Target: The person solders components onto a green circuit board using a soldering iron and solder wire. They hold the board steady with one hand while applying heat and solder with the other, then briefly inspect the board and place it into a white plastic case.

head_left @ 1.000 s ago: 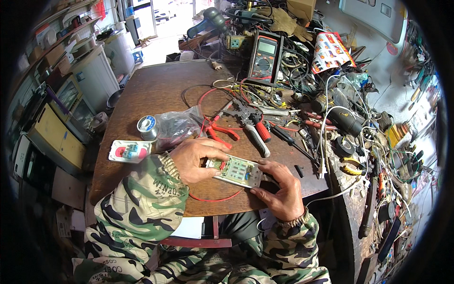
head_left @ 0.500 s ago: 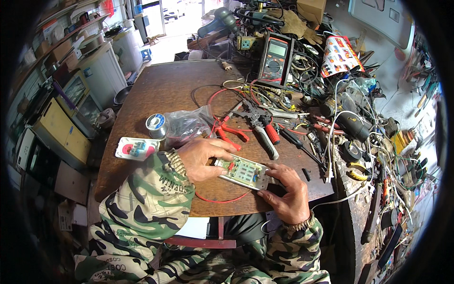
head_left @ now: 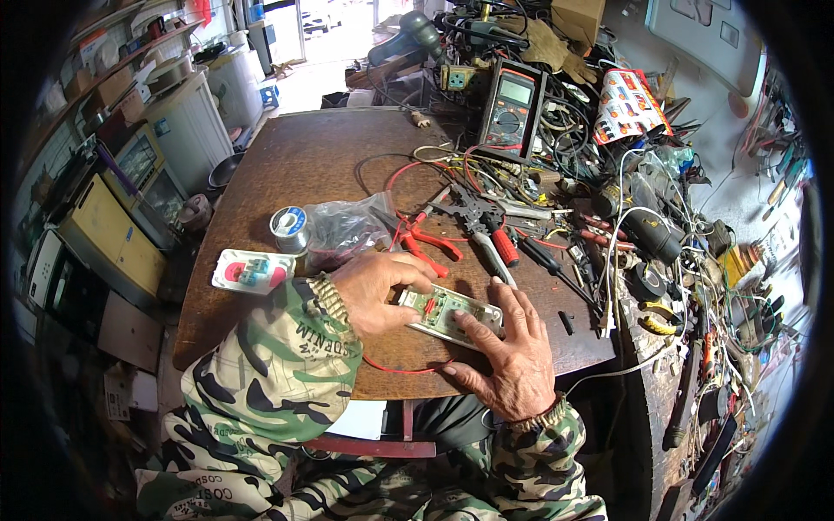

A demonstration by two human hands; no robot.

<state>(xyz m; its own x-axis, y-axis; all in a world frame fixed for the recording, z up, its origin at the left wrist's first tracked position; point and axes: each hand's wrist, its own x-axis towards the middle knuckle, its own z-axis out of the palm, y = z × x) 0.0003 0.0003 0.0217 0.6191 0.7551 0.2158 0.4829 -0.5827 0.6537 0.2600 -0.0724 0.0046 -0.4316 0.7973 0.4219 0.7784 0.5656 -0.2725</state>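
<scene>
A slim white plastic case with a green circuit board [head_left: 441,313] lies face up near the table's front edge, a red part showing at its left end. My left hand [head_left: 373,293] grips that left end between thumb and fingers. Over the right end, my right hand [head_left: 519,369] is spread, one fingertip touching the board and the thumb out toward me. Its palm hides the case's right corner. A red wire [head_left: 401,371] curves on the table below the case. Left of my left sleeve rests a white cover [head_left: 228,271] with pink and blue pieces in it.
Beyond my hands are a solder spool [head_left: 289,227], a clear plastic bag [head_left: 343,227], red-handled pliers [head_left: 427,252], a wire stripper [head_left: 483,227] and a screwdriver [head_left: 543,258]. A multimeter [head_left: 511,108] leans at the back. Tangled cables and tools crowd the right side.
My right hand has let go of the case's right end and spread its fingers, one fingertip coming onto the board. The left hand keeps its grip.
</scene>
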